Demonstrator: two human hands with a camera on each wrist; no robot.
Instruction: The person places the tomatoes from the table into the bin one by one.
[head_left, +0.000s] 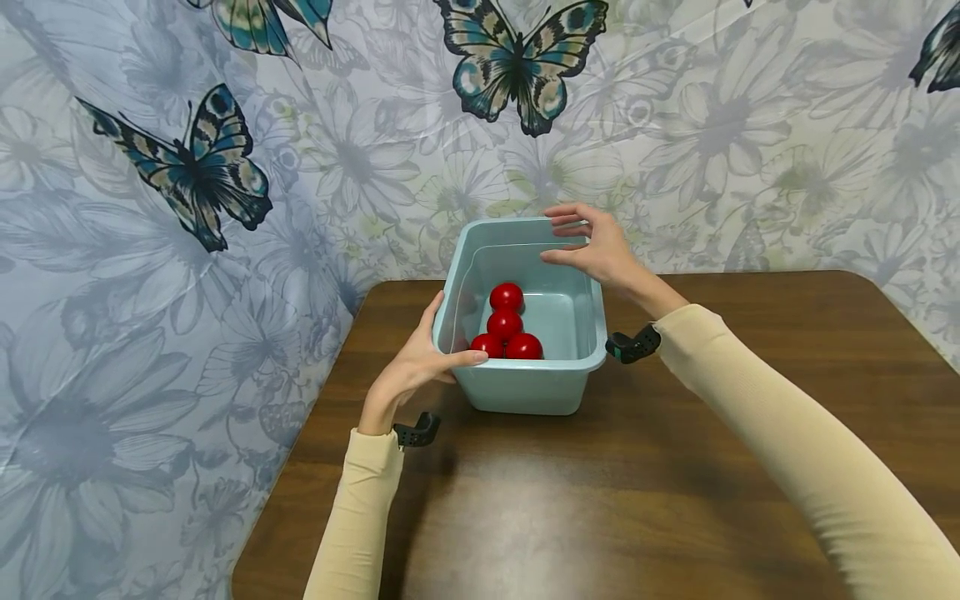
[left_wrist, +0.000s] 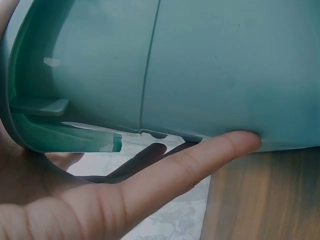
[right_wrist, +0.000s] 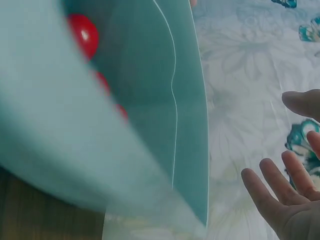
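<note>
A teal plastic tub (head_left: 525, 333) is sitting on the dark wooden counter (head_left: 675, 467), near the far left corner and close to the butterfly-print curtain (head_left: 225, 167) hanging behind it. Four red balls (head_left: 506, 325) are lying inside on the tub's floor, bunched toward the near wall: two side by side at the front, two more lined up behind them, all touching or nearly so.

The left hand (head_left: 416, 362) is gripping the tub at its near left corner, thumb hooked over the rim and fingers pressing the outer wall; the left wrist view is showing one finger (left_wrist: 200, 160) lying along the underside of the tub's wall, next to the rim (left_wrist: 40, 135). The right hand (head_left: 592, 246) is hovering at the far right corner with fingers spread and relaxed, holding nothing; in the right wrist view its fingers (right_wrist: 285, 195) are standing apart from the tub's wall (right_wrist: 190, 125), with curtain showing between.

Judging from this, the person is taking hold of the tub with both hands, and only the left grip is made. The next move seems to call for the right hand settling on the far rim opposite the left, and for keeping the tub level, since the balls would roll freely.
</note>
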